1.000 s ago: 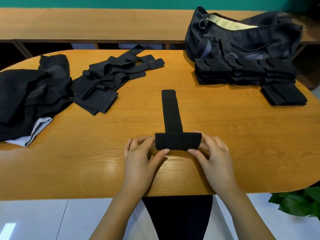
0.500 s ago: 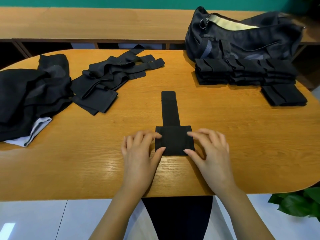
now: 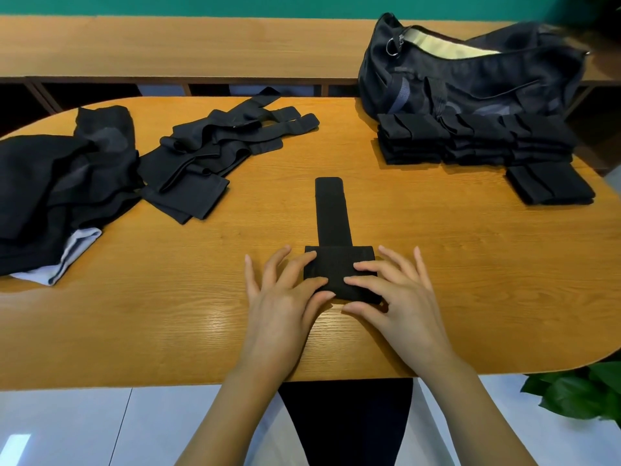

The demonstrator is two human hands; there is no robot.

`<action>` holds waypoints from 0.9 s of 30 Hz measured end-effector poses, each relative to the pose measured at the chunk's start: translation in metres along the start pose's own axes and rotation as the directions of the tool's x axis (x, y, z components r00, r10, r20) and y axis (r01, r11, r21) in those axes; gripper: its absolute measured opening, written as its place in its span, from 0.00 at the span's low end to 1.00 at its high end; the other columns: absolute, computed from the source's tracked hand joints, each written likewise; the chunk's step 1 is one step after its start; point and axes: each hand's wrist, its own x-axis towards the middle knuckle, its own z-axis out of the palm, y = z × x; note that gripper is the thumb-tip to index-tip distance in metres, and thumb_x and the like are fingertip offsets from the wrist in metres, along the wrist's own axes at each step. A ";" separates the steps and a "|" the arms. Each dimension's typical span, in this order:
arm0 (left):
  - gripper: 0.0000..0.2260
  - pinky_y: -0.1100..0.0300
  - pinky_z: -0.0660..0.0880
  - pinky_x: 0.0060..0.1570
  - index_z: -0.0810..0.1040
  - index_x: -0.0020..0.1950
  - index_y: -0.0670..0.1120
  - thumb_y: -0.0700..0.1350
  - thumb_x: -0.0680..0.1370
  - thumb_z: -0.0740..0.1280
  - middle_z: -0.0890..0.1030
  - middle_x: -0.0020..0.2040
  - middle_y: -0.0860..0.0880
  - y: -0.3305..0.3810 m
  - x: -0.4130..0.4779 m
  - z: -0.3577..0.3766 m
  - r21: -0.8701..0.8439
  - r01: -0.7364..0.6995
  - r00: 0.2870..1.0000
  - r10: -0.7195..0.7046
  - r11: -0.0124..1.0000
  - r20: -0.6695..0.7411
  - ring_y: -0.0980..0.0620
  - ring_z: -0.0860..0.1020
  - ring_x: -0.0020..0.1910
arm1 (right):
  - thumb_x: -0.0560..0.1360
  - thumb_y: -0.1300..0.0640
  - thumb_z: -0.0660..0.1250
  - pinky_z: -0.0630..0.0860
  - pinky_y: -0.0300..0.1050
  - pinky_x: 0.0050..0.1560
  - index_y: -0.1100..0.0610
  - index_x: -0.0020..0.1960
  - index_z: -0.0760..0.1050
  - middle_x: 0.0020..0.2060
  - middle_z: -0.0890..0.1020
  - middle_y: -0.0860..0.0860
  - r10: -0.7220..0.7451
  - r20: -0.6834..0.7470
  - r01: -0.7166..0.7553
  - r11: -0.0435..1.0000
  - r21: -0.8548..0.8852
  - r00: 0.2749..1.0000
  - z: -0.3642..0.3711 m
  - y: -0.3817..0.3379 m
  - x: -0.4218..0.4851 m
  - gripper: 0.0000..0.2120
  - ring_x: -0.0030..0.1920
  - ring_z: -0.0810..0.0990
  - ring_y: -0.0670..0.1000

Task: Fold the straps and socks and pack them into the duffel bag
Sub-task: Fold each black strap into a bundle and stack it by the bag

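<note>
While flat, strap point(image 3: 333, 227) beneath fingers point(image 3: 363, 265).

Black strap point(image 3: 332, 227) half-folded, flat, table centre.

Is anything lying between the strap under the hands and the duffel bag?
Yes: the stack of folded straps lies against the near side of the duffel bag, across the direct line from the strap. The bag's top opening shows unzipped; nothing visible covers it.

Your left hand point(image 3: 282, 297) and right hand point(image 3: 400, 297) lie palm down, side by side, near the near edge of the desk point(image 3: 470, 297), fingers spread and almost straight (index tips nearly meeting). Both bare forearms cross that edge, angling inward.
</note>
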 end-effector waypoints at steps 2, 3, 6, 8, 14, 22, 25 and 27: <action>0.18 0.30 0.51 0.70 0.84 0.50 0.53 0.58 0.78 0.57 0.76 0.64 0.52 0.000 0.000 0.000 -0.041 0.018 1.000 -0.018 0.999 -0.013 0.46 0.64 0.72 | 0.73 0.34 0.60 0.39 0.51 0.77 0.43 0.56 0.81 0.59 0.79 0.40 0.010 -0.014 -0.010 1.000 0.015 1.000 0.001 -0.001 0.000 0.20 0.72 0.65 0.47; 0.18 0.31 0.50 0.70 0.84 0.49 0.53 0.59 0.78 0.57 0.76 0.65 0.53 0.001 0.000 -0.001 -0.067 0.031 0.999 -0.033 0.997 -0.017 0.47 0.63 0.72 | 0.74 0.34 0.59 0.39 0.49 0.77 0.43 0.55 0.81 0.58 0.79 0.39 0.021 -0.022 -0.020 0.999 0.032 1.000 0.001 -0.001 0.000 0.20 0.71 0.65 0.46; 0.20 0.34 0.48 0.72 0.84 0.47 0.56 0.63 0.78 0.56 0.74 0.67 0.57 0.002 0.000 -0.004 -0.158 0.108 0.994 -0.107 0.981 0.016 0.52 0.60 0.73 | 0.74 0.35 0.56 0.40 0.47 0.77 0.42 0.53 0.82 0.57 0.78 0.37 0.064 -0.032 -0.061 0.993 0.106 0.997 0.003 -0.003 -0.002 0.20 0.70 0.64 0.43; 0.20 0.38 0.45 0.73 0.84 0.47 0.57 0.66 0.76 0.57 0.70 0.68 0.61 0.002 -0.001 -0.005 -0.218 0.166 0.986 -0.158 0.962 0.055 0.56 0.57 0.73 | 0.75 0.36 0.56 0.43 0.50 0.77 0.42 0.52 0.81 0.55 0.77 0.36 0.074 -0.040 -0.069 0.989 0.130 0.996 0.004 -0.004 -0.003 0.19 0.69 0.64 0.41; 0.21 0.44 0.40 0.74 0.83 0.51 0.60 0.69 0.70 0.59 0.67 0.72 0.58 0.004 -0.004 -0.003 -0.236 0.193 0.981 -0.180 0.952 0.078 0.51 0.57 0.75 | 0.76 0.37 0.56 0.45 0.51 0.77 0.43 0.49 0.81 0.53 0.76 0.35 0.075 -0.042 -0.067 0.985 0.159 0.996 0.006 -0.006 -0.002 0.17 0.66 0.65 0.39; 0.23 0.46 0.40 0.74 0.84 0.49 0.56 0.67 0.71 0.57 0.67 0.73 0.59 0.005 -0.002 -0.002 -0.223 0.217 0.976 -0.205 0.950 0.076 0.52 0.58 0.74 | 0.72 0.34 0.63 0.43 0.52 0.76 0.39 0.53 0.80 0.57 0.74 0.32 0.071 -0.031 -0.065 0.982 0.175 0.997 0.002 -0.002 -0.003 0.16 0.69 0.63 0.42; 0.22 0.47 0.39 0.74 0.84 0.48 0.57 0.68 0.71 0.57 0.66 0.71 0.64 0.005 -0.002 -0.003 -0.243 0.200 0.980 -0.190 0.949 0.067 0.56 0.56 0.73 | 0.72 0.37 0.60 0.44 0.55 0.77 0.38 0.51 0.79 0.56 0.76 0.33 0.084 -0.026 -0.077 0.977 0.200 0.996 0.002 -0.004 -0.002 0.13 0.69 0.65 0.43; 0.20 0.47 0.39 0.73 0.83 0.48 0.60 0.69 0.71 0.59 0.67 0.67 0.69 0.003 -0.002 -0.004 -0.272 0.181 0.983 -0.172 0.945 0.058 0.58 0.58 0.72 | 0.73 0.38 0.60 0.44 0.56 0.77 0.39 0.50 0.80 0.55 0.78 0.33 0.085 -0.024 -0.078 0.976 0.203 0.996 0.002 -0.004 -0.002 0.13 0.69 0.66 0.43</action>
